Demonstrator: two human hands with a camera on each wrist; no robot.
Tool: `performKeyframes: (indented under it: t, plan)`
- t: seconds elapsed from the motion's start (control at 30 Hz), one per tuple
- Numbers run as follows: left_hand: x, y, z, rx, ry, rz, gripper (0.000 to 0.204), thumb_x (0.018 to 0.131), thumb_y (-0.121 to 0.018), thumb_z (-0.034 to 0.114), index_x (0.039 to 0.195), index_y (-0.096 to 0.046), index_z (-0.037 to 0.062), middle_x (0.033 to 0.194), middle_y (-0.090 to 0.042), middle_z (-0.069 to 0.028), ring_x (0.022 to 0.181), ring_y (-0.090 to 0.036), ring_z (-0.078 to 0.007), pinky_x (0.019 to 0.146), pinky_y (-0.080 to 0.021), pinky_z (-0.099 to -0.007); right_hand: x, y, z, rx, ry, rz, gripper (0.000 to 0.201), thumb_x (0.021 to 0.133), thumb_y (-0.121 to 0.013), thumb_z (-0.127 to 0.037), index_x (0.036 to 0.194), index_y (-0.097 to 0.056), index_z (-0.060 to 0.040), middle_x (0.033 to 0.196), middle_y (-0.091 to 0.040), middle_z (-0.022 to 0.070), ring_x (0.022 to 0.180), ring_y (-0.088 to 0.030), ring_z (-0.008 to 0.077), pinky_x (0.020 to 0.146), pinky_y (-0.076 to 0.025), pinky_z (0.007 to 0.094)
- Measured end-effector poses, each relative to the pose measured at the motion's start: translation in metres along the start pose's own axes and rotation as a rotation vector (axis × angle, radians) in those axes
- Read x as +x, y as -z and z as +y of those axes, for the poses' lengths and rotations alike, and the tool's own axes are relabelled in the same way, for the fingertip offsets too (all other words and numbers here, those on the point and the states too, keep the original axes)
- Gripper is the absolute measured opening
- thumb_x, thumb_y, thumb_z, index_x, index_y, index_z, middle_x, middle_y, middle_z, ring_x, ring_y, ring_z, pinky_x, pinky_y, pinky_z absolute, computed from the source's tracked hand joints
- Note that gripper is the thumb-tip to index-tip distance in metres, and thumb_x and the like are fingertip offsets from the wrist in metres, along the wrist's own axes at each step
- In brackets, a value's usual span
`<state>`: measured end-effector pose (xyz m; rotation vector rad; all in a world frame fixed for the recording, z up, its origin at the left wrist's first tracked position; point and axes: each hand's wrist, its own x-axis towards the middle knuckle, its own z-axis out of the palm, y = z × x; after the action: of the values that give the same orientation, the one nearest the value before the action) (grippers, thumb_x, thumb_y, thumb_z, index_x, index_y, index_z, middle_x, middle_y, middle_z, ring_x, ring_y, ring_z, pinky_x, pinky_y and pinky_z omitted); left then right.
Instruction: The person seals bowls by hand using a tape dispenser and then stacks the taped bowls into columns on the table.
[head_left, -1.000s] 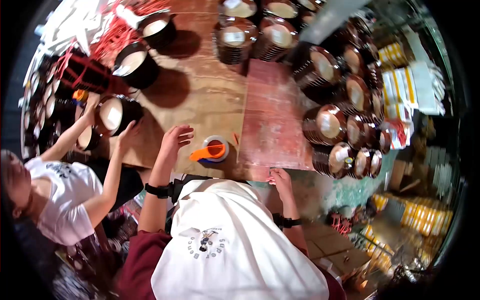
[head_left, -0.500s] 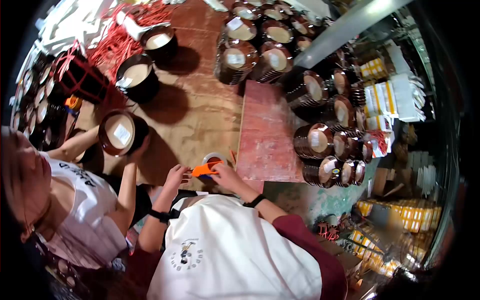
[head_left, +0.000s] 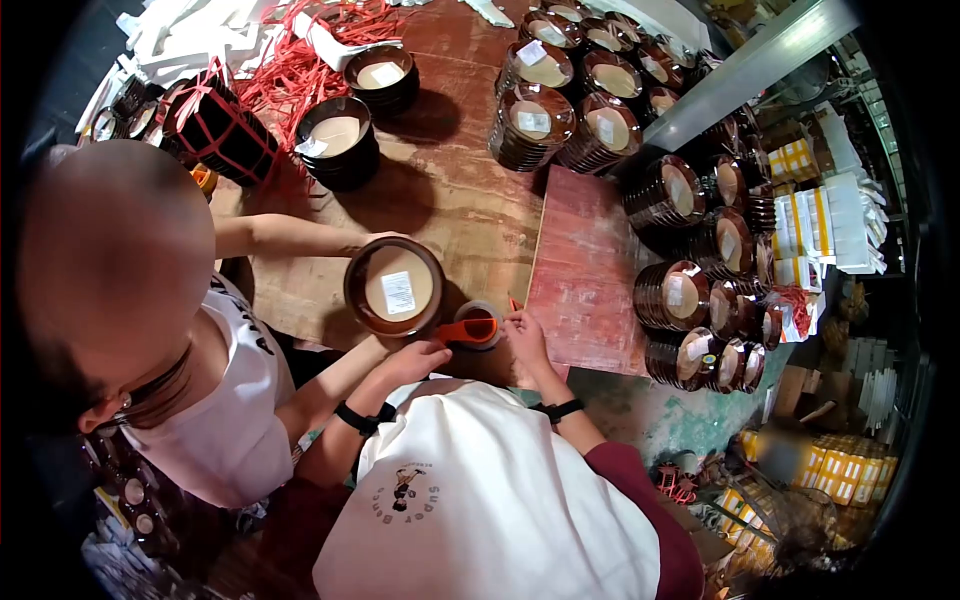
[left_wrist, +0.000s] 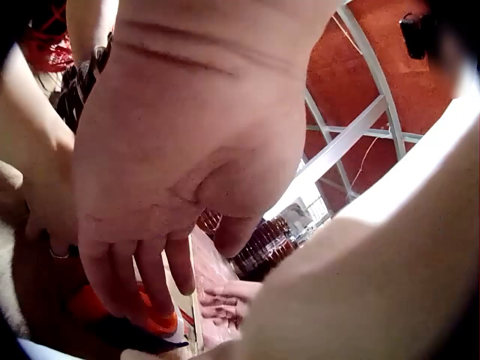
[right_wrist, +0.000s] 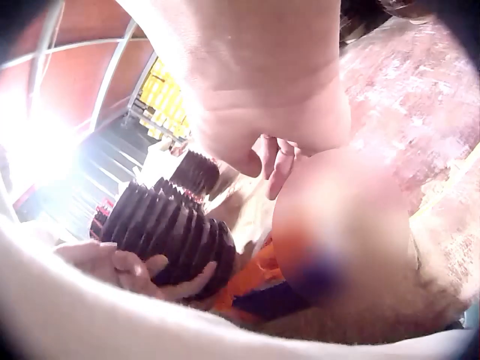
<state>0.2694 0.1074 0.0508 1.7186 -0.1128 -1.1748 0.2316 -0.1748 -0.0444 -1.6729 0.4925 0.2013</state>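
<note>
An orange tape dispenser (head_left: 470, 331) lies against a pale round roll (head_left: 480, 304) near the table's front edge. My left hand (head_left: 420, 361) is at the dispenser's left end; in the left wrist view its fingers (left_wrist: 154, 281) hang loosely over the orange. Just right of the roll is my right hand (head_left: 527, 338), close to a small red piece on the table. Its fingers (right_wrist: 279, 161) are loosely bent and nothing shows in them. Beside my left hand, another person's hands hold a stack of brown bowls (head_left: 399, 283) with a white label on top.
Many stacks of brown bowls (head_left: 532, 122) stand at the back and right. Two dark stacks (head_left: 340, 140) sit at the back left near red strapping (head_left: 300, 70). A reddish board (head_left: 585, 270) lies right of centre. A metal post (head_left: 755, 75) crosses the upper right.
My right hand first came in to the dispenser, then moved off to its right. My left hand is now at the dispenser's left end. The other person brought the bowl stack close to me.
</note>
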Motion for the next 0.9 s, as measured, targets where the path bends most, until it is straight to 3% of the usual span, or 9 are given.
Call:
performKeyframes:
  t: [0.13,0.27,0.4,0.47,0.57,0.67,0.8,0.87,0.9]
  plan:
    - [-0.029,0.003,0.014,0.159,-0.020,0.018,0.037,0.100,-0.056,0.033,0.111,-0.066,-0.0009,0.100,-0.070,-0.0112,0.093,-0.065,-0.0208,0.083,-0.051,-0.0342,0.008,-0.006,-0.037,0.194,-0.018,-0.084,0.017,0.100,-0.059,-0.016,0.106,-0.060,0.0001,0.092,-0.068,0.0058,0.085,-0.065,0.0114,0.076,-0.052,0.0246]
    - [-0.056,0.025,0.030,-0.483,-0.046,0.151,0.027,0.101,-0.054,0.023,0.097,-0.065,-0.0005,0.089,-0.070,-0.0092,0.075,-0.065,-0.0140,0.070,-0.052,-0.0271,0.030,-0.031,-0.053,0.258,0.083,-0.116,0.023,0.100,-0.061,-0.020,0.109,-0.061,0.0009,0.096,-0.065,0.0034,0.091,-0.063,0.0098,0.081,-0.051,0.0243]
    - [-0.047,0.054,0.008,-0.803,-0.264,0.771,0.022,0.100,-0.053,0.020,0.084,-0.061,0.0053,0.067,-0.062,-0.0055,0.052,-0.056,-0.0130,0.049,-0.044,-0.0237,0.044,-0.051,-0.070,0.197,0.135,-0.134,0.032,0.102,-0.058,-0.027,0.117,-0.059,0.0016,0.108,-0.063,0.0052,0.102,-0.059,0.0130,0.091,-0.047,0.0279]
    - [-0.046,0.069,0.018,-1.005,-0.247,0.933,0.019,0.098,-0.055,0.021,0.087,-0.060,0.0060,0.076,-0.063,-0.0048,0.061,-0.056,-0.0130,0.056,-0.044,-0.0251,0.049,-0.059,-0.078,0.123,0.149,-0.143,0.039,0.103,-0.055,-0.034,0.122,-0.056,0.0006,0.113,-0.061,0.0082,0.108,-0.057,0.0162,0.095,-0.045,0.0302]
    - [-0.008,0.090,-0.004,-0.796,-0.194,1.290,0.021,0.095,-0.056,0.027,0.091,-0.059,0.0062,0.088,-0.062,-0.0041,0.075,-0.055,-0.0130,0.067,-0.043,-0.0275,0.059,-0.066,-0.091,0.145,0.109,-0.184,0.047,0.103,-0.052,-0.042,0.126,-0.054,-0.0007,0.119,-0.059,0.0081,0.115,-0.052,0.0160,0.101,-0.041,0.0309]
    - [0.006,0.117,-0.019,-0.847,-0.026,1.200,0.028,0.093,-0.057,0.035,0.097,-0.060,0.0072,0.096,-0.060,-0.0028,0.084,-0.052,-0.0129,0.075,-0.041,-0.0294,0.073,-0.079,-0.095,0.231,-0.024,-0.183,0.053,0.103,-0.050,-0.046,0.131,-0.052,-0.0005,0.125,-0.057,0.0077,0.119,-0.049,0.0161,0.105,-0.037,0.0299]
    - [-0.003,0.118,0.022,-0.974,0.101,0.633,0.044,0.094,-0.055,0.052,0.112,-0.065,0.0127,0.105,-0.066,-0.0010,0.093,-0.061,-0.0162,0.081,-0.050,-0.0327,0.063,-0.096,-0.113,0.251,-0.015,-0.245,0.060,0.105,-0.046,-0.048,0.138,-0.048,0.0008,0.132,-0.055,0.0066,0.122,-0.048,0.0163,0.109,-0.033,0.0293]
    - [0.022,0.113,0.004,-0.997,-0.040,0.560,0.049,0.095,-0.054,0.054,0.117,-0.065,0.0118,0.112,-0.067,-0.0030,0.100,-0.062,-0.0177,0.086,-0.052,-0.0353,0.082,-0.104,-0.078,0.295,0.060,-0.354,0.053,0.105,-0.046,-0.046,0.129,-0.054,0.0002,0.127,-0.059,0.0101,0.121,-0.050,0.0171,0.105,-0.038,0.0317]
    - [0.030,0.111,-0.004,-1.009,-0.112,0.525,0.051,0.096,-0.053,0.055,0.120,-0.065,0.0114,0.115,-0.068,-0.0040,0.104,-0.063,-0.0185,0.088,-0.054,-0.0366,0.077,-0.099,-0.080,0.161,0.024,-0.246,0.050,0.104,-0.048,-0.044,0.124,-0.056,0.0000,0.124,-0.060,0.0117,0.120,-0.052,0.0191,0.104,-0.040,0.0327]
